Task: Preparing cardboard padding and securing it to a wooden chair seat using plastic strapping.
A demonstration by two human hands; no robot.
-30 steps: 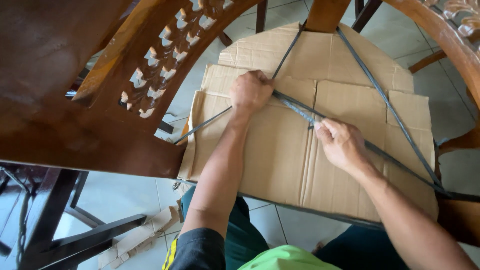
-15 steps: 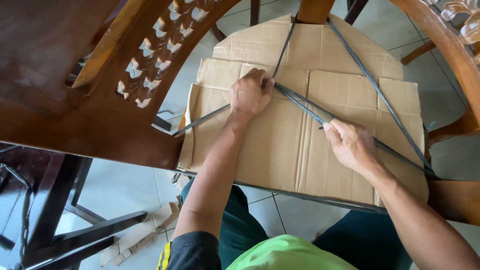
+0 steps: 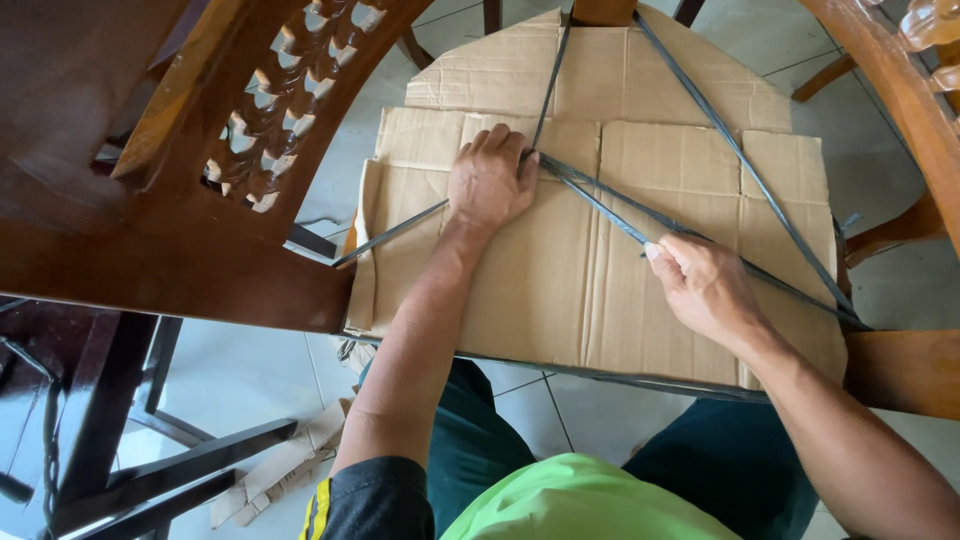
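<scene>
- The left hand (image 3: 488, 180) lies fingers-down on the cardboard (image 3: 560, 270), closed over the spot where the dark straps (image 3: 600, 205) cross; it pins them there.
- The right hand (image 3: 705, 285) is a fist around one strap, lower right on the sheet, drawing it along the diagonal.
- The cardboard covers a wooden chair part in front of the person, its top flap running up under a wooden post (image 3: 603, 10); straps fan from that post to the left edge and to the right corner.
- Since a second ago the hands sit in much the same places; the right fist looks slightly lower and nearer the right corner, and the strap between the hands reads straight and taut. I judge the binding is being tightened, not yet tied off.
- A carved chair back (image 3: 270, 110) stands at left, a curved rail (image 3: 890, 90) at right.
- Tiled floor (image 3: 250, 370) below, with cardboard scraps (image 3: 290, 465) beside dark chair legs.
</scene>
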